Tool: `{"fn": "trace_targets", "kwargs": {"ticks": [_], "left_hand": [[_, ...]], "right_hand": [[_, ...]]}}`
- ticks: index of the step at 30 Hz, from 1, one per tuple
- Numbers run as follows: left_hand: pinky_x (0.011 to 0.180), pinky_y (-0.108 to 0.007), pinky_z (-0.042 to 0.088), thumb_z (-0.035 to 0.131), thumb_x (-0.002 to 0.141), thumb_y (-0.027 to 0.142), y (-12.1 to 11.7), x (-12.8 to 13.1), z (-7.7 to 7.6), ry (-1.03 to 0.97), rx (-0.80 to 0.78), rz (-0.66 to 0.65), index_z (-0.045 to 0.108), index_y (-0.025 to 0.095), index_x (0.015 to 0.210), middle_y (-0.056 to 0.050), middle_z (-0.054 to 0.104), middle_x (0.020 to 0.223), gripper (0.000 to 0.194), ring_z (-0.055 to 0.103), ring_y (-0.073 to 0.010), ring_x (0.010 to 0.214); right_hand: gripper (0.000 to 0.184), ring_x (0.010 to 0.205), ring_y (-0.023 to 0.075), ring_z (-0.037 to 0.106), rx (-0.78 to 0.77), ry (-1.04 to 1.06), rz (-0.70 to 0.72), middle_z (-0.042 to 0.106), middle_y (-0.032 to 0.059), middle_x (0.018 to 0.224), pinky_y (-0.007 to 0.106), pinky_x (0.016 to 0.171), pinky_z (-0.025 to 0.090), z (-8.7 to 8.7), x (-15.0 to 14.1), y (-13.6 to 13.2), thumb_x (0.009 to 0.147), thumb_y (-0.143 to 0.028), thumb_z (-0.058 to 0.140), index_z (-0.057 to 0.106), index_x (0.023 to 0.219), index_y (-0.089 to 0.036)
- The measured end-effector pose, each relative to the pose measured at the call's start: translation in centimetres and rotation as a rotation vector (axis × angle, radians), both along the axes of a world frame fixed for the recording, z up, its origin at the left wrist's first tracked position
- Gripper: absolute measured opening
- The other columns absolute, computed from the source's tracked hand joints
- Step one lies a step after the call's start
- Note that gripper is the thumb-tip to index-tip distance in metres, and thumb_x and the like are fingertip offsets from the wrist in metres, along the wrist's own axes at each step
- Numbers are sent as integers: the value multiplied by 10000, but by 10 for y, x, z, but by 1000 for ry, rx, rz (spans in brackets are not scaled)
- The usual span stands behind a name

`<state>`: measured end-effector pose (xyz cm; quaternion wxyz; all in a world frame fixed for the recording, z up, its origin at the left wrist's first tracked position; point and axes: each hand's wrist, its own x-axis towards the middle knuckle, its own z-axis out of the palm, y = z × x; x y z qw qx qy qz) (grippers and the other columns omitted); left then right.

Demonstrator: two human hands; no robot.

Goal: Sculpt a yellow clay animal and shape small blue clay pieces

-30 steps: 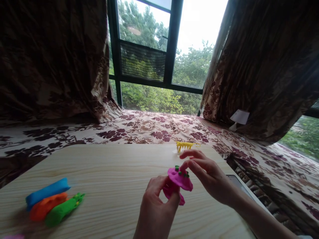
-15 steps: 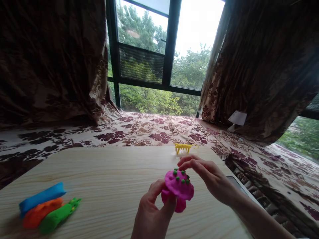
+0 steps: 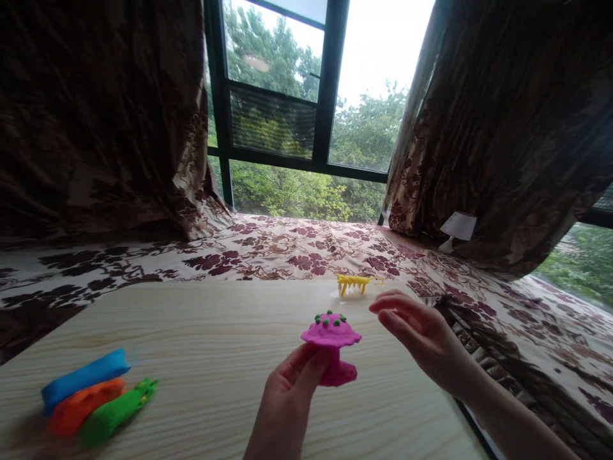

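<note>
A magenta modelling-clay mushroom [image 3: 331, 335] stands upright in the air above the table, with several small green clay dots on its cap. My left hand [image 3: 297, 377] pinches its stem from the left, just under the cap. The foot of the mushroom flares out to the right below. To the right of it, my right hand [image 3: 421, 335] is apart from the mushroom, its fingers stretched out and holding nothing. Beyond the hands, near the table's far edge, is a yellow clay figure [image 3: 353, 284] with several legs and a thin tail.
On the pale wooden table [image 3: 201, 332], at the left, lie a blue clay stick [image 3: 86, 378], an orange clay piece [image 3: 86, 406] and a green clay piece [image 3: 117, 412]. A white lamp [image 3: 458, 227] stands on the floral cloth [image 3: 268, 246] by the window.
The mushroom has been tilted upright, so its cap now shows from the side. My right hand has moved off the green dots, away to the right.
</note>
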<state>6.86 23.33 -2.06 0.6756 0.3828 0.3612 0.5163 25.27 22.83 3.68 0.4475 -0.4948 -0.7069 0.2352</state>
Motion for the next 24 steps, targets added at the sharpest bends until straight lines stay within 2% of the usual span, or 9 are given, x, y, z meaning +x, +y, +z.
{"fn": "trace_targets", "kwargs": {"ticks": [2,5,8,11,14,17,20,24], "left_hand": [[807,-371,487,672,708,401,2,2,-2,-41,-17,60,674,159,1022,-76,747,829,396,683,-223,751],[833,-372,493,709,658,424,4,7,-4,-90,11,160,663,169,1049,-88,728,967,468,659,-252,910],[859,-357,489,714,652,418,2,14,-3,-89,38,210,663,176,1042,-77,717,1011,462,615,-263,1019],[839,-308,491,721,657,376,-1,21,-1,-54,59,212,660,185,1036,-52,726,977,429,628,-235,984],[792,-275,505,731,650,339,-2,25,-3,-37,110,219,643,203,1052,-41,708,1023,433,627,-218,974],[841,-282,488,729,647,334,-3,20,-9,14,141,252,629,216,1058,-40,676,1098,439,591,-219,1047],[934,-298,435,703,666,379,-6,12,-13,153,95,268,636,225,1051,-40,660,1127,421,542,-225,1127],[924,-325,461,701,648,408,-13,10,-15,250,134,266,657,221,1032,-57,669,1094,429,570,-247,1091]], "right_hand": [[154,820,160,581,-56,-7,-7,629,21,844,262,733,444,-10,0,-6,855,-325,566,652,850,-197],[154,734,156,586,-161,62,-12,645,29,794,272,689,459,-28,-6,-15,808,-315,626,652,879,-181],[254,743,159,610,-314,305,46,672,56,871,276,678,476,-39,-16,-17,789,-340,649,638,983,-175],[302,729,146,620,-497,565,145,679,68,862,249,627,476,-43,-22,-15,815,-374,616,631,1039,-171],[316,706,129,614,-563,697,192,676,66,808,222,602,470,-46,-20,-9,786,-360,654,649,1023,-151],[339,680,124,621,-587,756,139,673,57,771,217,594,475,-51,-6,-1,729,-324,715,656,1008,-141],[342,657,113,625,-588,754,25,678,52,764,220,608,483,-56,16,11,700,-299,741,661,991,-138],[284,649,111,622,-560,724,-112,678,40,757,220,610,490,-66,52,34,662,-289,763,682,888,-138]]}}
